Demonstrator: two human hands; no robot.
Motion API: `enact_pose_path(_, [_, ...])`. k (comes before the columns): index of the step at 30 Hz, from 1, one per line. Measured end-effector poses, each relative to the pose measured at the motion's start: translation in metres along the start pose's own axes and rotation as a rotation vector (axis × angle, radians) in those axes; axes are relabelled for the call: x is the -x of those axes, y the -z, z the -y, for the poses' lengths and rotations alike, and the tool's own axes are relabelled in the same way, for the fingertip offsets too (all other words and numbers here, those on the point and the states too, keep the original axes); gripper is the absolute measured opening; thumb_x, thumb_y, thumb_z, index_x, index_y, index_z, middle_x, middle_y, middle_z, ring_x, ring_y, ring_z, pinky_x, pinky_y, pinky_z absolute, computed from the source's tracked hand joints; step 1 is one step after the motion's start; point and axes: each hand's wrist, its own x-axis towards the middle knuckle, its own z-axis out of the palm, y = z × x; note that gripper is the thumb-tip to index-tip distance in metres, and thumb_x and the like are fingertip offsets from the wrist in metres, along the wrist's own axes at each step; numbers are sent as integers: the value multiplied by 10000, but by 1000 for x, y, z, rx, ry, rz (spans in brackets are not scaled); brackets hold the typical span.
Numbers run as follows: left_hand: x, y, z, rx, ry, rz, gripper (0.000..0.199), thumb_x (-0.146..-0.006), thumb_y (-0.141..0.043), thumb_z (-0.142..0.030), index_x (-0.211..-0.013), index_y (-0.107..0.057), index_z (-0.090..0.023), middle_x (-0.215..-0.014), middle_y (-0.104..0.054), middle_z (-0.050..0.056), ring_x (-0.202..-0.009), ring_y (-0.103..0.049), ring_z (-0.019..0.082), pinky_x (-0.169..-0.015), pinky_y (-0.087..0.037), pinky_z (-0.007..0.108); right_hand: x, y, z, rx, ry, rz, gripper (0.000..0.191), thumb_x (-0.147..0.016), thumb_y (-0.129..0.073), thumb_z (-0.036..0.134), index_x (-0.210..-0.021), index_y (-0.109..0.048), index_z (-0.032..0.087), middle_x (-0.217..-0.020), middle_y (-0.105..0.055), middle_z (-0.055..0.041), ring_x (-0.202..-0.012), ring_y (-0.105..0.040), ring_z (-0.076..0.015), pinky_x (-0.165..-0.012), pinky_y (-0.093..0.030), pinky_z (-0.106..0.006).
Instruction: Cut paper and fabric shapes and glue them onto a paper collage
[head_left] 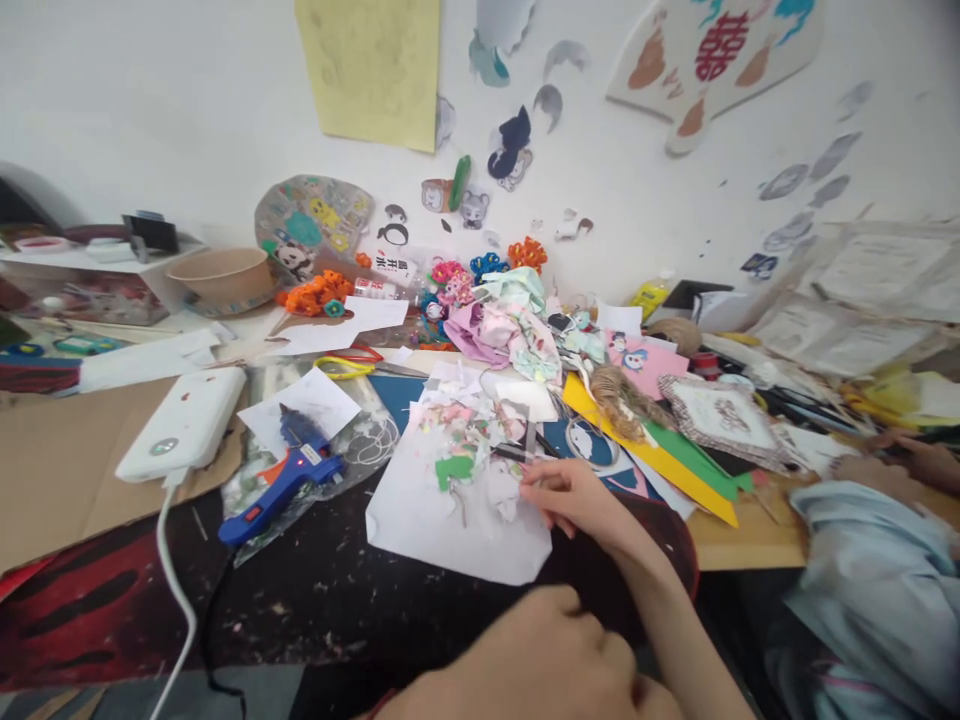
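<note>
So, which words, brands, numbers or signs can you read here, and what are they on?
"囍", in red: on the white decorated board, top right.
"水", last of some black characters: on a white label; the others are unclear.
Too small or blurred: the red print beneath that, and the markings on the blue glue gun, white corded device and papers at far right.

White paper sheet: lies flat on the dark tabletop, near corners looking slightly curled, near strip bare. Paper scraps: loose heap over the sheet's far part, mixed pink, white and green (single bits too blurred to count). Green piece: bright, irregular outline, at the heap's near left. White scrap: uneven edges, to its right.
</note>
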Motion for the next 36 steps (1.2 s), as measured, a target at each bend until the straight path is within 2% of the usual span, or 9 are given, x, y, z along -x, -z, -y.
enact_pose_path(6, [41,0,48,92,354,-189,158,-976,-495,-147,-846,-577,-184,-696,-620,-9,-625,-541,153,-599,-358,314,11,-13,3,247,40,-119,264,-798,-663,428,-845,-730,177,-499,-612,13,-369,-478,-125,-410,-342,-243])
enact_pose_path(9, [62,-7,59,52,479,-321,106,-948,-543,-99,-938,-611,-180,-767,-663,13,-698,-572,160,-656,-379,308,20,-10,10,457,129,-345,242,-838,-653,425,-877,-765,214,-549,-653,-8,-508,-593,-179,-553,-418,-282])
enact_pose_path(14, [73,-27,62,-2,516,-417,141,-896,-610,-62,-982,-634,-171,-864,-707,41,-786,-613,181,-716,-418,325,12,22,2,659,183,-653,244,-879,-613,406,-953,-753,221,-678,-698,-23,-597,-614,-198,-619,-410,-306])
enact_pose_path(17, [73,-34,61,-24,510,-471,184,-868,-634,-32,-1008,-647,-151,-882,-720,58,-810,-624,190,-734,-437,333,-6,36,-9,804,219,-629,193,-879,-615,352,-944,-731,211,-796,-707,-38,-724,-626,-216,-676,-413,-313])
enact_pose_path(23, [76,-32,64,67,556,-566,198,-853,-623,11,-966,-642,-151,-818,-710,54,-749,-621,168,-675,-447,309,-29,35,-7,982,154,-496,157,-858,-664,365,-808,-685,217,-705,-662,-24,-718,-616,-220,-608,-360,-309])
enact_pose_path(26, [78,-32,65,54,570,-567,206,-849,-626,9,-971,-643,-156,-806,-712,51,-735,-620,167,-666,-449,310,-22,38,0,932,119,-518,99,-822,-692,283,-756,-653,220,-687,-687,-15,-677,-646,-204,-601,-388,-298])
enact_pose_path(30, [80,-32,64,10,583,-549,177,-859,-628,-23,-967,-654,-160,-819,-722,56,-744,-627,170,-672,-447,314,3,52,6,683,112,-676,123,-768,-746,279,-823,-653,220,-701,-713,-6,-670,-695,-214,-647,-471,-314])
enact_pose_path(34, [73,-35,55,-162,572,-476,123,-866,-654,-94,-955,-682,-174,-862,-747,48,-776,-629,194,-739,-423,349,21,60,15,339,346,-870,244,-774,-760,332,-979,-666,238,-859,-711,-5,-637,-674,-172,-606,-506,-298])
enact_pose_path(36, [65,-40,48,-256,602,-480,94,-874,-658,-138,-934,-704,-194,-888,-757,35,-801,-625,204,-805,-395,377,22,59,16,48,482,-851,240,-802,-743,325,-1017,-679,238,-931,-701,-20,-646,-656,-150,-574,-507,-276])
